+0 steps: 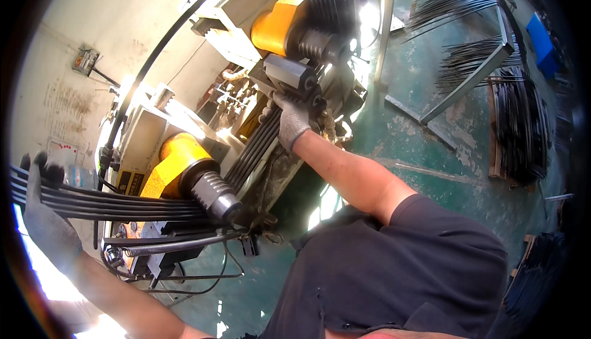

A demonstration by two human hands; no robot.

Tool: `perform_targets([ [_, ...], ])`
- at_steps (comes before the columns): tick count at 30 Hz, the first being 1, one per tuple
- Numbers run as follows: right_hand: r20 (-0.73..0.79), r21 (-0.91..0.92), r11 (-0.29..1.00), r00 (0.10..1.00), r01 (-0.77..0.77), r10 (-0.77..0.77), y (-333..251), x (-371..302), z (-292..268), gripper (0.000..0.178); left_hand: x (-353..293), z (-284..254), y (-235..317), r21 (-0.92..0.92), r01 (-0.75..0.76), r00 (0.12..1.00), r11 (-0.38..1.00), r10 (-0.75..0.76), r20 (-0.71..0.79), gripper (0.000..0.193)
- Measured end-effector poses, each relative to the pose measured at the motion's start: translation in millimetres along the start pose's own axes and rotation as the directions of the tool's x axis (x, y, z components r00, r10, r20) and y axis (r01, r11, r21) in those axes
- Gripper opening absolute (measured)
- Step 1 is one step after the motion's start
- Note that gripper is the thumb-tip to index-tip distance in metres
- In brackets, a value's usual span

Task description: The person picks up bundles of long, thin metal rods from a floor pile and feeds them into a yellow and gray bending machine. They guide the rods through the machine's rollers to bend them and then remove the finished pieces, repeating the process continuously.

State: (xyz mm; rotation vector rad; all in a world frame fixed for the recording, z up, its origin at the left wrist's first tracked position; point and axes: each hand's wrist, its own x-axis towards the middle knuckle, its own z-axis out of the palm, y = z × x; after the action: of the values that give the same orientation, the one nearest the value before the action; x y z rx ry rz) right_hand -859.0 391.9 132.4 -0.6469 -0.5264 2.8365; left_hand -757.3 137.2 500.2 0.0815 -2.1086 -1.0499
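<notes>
Grey-gloved left hand (46, 216) reaches out left, grip closed around bundled black steel rods (123, 202) by the machine's yellow roller (178, 167). Right hand (290, 119), arm extended forward, grips bent rods (255, 148) at the grey die block (289, 71).

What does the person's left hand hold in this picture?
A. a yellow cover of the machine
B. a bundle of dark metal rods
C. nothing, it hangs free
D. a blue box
B: the gloved left hand closes around the end of a bundle of dark metal rods, which run across to the grooved roller of the machine, while the right hand rests on rods further up.
</notes>
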Motion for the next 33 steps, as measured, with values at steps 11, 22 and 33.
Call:
perform_targets([
  [11, 0.120, -0.101, 0.987, 0.984, -0.121, 0.133, -4.7, 2.8, -35.6, 0.011, -30.0, -26.1, -51.8, -0.083, 0.159, 0.981, 0.984, -0.148, 0.127, 0.035],
  [22, 0.104, -0.010, 0.987, 0.982, -0.160, 0.160, -4.9, -1.6, -36.2, 0.008, -50.6, -23.8, -32.5, 0.085, 0.198, 0.977, 0.977, -0.204, 0.065, 0.040],
  [33, 0.076, -0.050, 0.991, 0.989, -0.124, 0.128, -16.8, -7.7, -26.3, 0.011, -46.1, -31.6, -38.8, 0.075, 0.210, 0.968, 0.975, -0.218, 0.122, 0.042],
])
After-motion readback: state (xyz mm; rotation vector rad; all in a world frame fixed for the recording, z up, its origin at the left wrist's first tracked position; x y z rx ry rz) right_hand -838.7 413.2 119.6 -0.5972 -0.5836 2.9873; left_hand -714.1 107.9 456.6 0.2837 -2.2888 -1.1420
